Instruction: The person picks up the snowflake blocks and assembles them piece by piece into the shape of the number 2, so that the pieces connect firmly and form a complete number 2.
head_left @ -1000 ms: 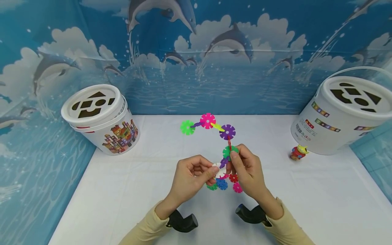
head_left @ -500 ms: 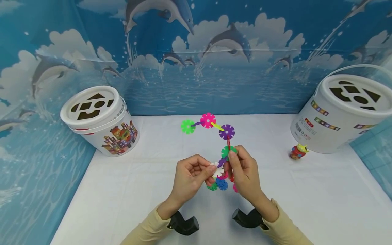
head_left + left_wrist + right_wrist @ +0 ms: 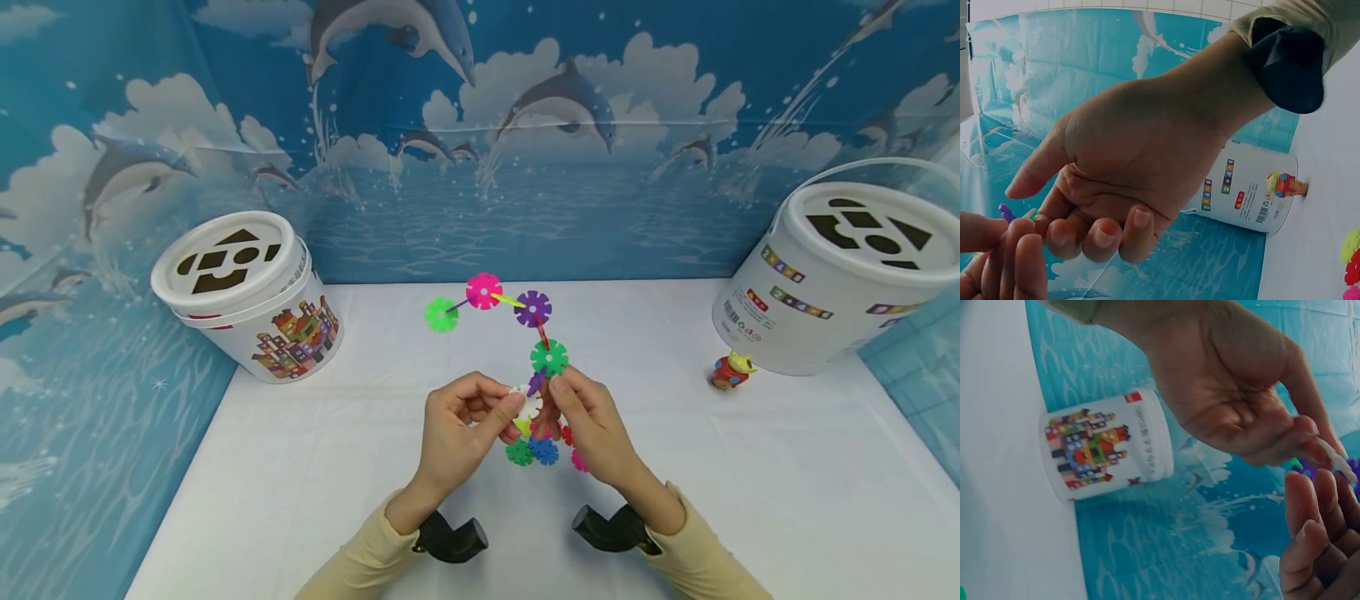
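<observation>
A chain of slotted snowflake discs rises from between the hands in the head view. It runs from a light green disc through a pink disc, a large purple disc and a red disc to a green disc. Below that sits an edge-on purple disc, beside the white disc. My left hand pinches the white disc between thumb and fingers. My right hand pinches the chain near the edge-on purple disc; its fingers partly hide the joint.
Several loose discs, including a blue disc and a dark green disc, lie under the hands. White lidded buckets stand at left and right. A small toy figure stands before the right bucket.
The chain's upper part has swung left. My right thumb has moved from the green disc down to near the edge-on purple disc. The white disc has risen slightly with my left hand.
</observation>
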Demonstrator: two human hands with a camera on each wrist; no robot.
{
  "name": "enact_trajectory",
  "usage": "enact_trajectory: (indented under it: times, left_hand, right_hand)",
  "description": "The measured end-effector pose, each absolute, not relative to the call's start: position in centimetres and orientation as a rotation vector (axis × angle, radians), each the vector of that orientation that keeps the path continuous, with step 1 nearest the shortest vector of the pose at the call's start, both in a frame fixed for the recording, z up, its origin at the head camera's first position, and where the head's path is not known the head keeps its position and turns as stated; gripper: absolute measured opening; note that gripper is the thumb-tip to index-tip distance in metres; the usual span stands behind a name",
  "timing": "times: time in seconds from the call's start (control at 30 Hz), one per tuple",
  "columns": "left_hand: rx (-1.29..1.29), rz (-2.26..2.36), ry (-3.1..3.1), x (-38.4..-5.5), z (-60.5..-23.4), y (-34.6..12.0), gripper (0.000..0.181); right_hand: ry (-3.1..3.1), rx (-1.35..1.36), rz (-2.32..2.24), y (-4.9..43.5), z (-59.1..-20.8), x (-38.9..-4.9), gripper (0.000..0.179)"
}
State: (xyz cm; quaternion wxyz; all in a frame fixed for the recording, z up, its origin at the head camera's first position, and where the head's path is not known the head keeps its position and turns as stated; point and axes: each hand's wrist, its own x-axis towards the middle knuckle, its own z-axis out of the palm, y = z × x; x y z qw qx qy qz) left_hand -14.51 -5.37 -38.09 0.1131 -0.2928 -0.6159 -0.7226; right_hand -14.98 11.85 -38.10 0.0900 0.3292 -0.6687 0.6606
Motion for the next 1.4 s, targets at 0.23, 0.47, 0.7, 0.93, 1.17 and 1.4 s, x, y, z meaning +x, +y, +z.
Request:
enact_trajectory:
  times: [0.23,0.47,0.7,0.93,1.17,1.4]
  left_hand:
    - [-0.816,-2.188,-1.758,-14.9,-38.2,-5.6,0.007]
    - [-0.809,-2.207,-1.781,-14.9,-38.3,-5.5,0.011]
    - [-0.763,-2.191,-1.889,-15.6,-38.9,-5.3,0.014]
    - [-0.648,-1.852,-2.484,-17.6,-42.1,-5.4,0.017]
    - [-0.756,-1.253,-2.953,-18.6,-46.6,-6.6,0.027]
    - [-0.735,-0.990,-3.037,-17.9,-49.1,-6.3,0.042]
  right_hand:
    - [-1.968,1.095,2.013,10.7,-39.1,-14.8,0.025]
    - [-1.944,1.051,1.953,10.5,-39.2,-14.9,0.025]
    - [-1.929,0.911,1.943,11.2,-38.7,-15.3,0.024]
    - [-1.850,0.889,1.957,12.0,-38.5,-16.0,0.022]
    - [-1.820,0.876,1.969,12.5,-38.3,-16.2,0.021]
    - [-1.796,0.851,2.025,13.2,-37.5,-15.8,0.021]
